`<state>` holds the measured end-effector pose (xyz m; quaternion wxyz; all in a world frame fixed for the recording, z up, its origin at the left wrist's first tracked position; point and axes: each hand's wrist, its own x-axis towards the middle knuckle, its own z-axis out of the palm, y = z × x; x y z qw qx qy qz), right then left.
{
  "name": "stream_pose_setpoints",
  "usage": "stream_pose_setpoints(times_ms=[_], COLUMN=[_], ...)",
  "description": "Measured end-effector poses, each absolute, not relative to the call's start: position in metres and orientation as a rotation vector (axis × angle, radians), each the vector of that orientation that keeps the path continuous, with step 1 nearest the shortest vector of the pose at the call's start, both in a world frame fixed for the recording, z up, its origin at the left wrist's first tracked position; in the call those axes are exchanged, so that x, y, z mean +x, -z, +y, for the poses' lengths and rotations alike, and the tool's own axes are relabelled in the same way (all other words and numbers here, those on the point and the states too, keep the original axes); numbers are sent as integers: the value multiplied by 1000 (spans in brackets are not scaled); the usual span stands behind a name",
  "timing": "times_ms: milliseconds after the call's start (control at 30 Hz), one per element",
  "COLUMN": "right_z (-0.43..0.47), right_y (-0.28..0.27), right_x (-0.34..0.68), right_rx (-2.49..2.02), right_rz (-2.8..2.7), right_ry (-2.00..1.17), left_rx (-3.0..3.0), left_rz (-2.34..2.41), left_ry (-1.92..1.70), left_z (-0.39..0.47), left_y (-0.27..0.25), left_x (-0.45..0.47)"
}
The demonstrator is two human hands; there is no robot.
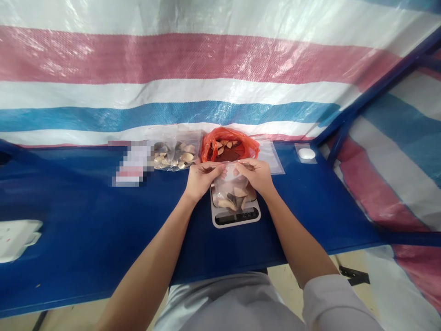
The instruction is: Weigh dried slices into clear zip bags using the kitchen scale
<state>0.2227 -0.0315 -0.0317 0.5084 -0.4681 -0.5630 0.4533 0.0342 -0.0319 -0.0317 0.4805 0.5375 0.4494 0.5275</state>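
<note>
My left hand point(206, 178) and my right hand point(256, 174) pinch the top edge of a clear zip bag point(229, 184), one at each side. A few tan and dark dried slices point(237, 196) lie in the bottom of the bag. The bag is over a white kitchen scale point(236, 224); whether it rests on the scale I cannot tell. Right behind my hands stands an open red plastic bag point(253, 148) with more tan pieces inside. To its left are filled clear bags point(177, 154) of similar slices.
Flat clear bags point(275, 158) lie right of the red bag. A small packet with a white round item point(306, 154) is farther right. A white device point(19, 239) sits at the left on the blue table point(103, 248). A striped tarp point(172, 59) hangs behind.
</note>
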Motion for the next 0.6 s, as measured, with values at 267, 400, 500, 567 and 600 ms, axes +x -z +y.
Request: stream_pose_setpoints(times_ms=[267, 400, 500, 567, 600], right_z=[-33, -33, -33, -33, -33], right_y=[29, 30, 31, 31, 31], right_x=[222, 220, 220, 221, 223], right_rx=[-1120, -1117, -1119, -1112, -1110], right_rz=[-1355, -1395, -1401, -1399, -1401], right_ry=[-1165, -1147, -1126, -1125, -1135], left_rx=[1364, 1373, 1353, 1342, 1342], left_rz=[1127, 1099, 1088, 1078, 1072], left_ry=[-1332, -1303, -1278, -1268, -1270], left_z=[-30, -34, -34, -34, -33], left_y=[34, 30, 29, 30, 31], left_x=[33, 37, 38, 37, 37])
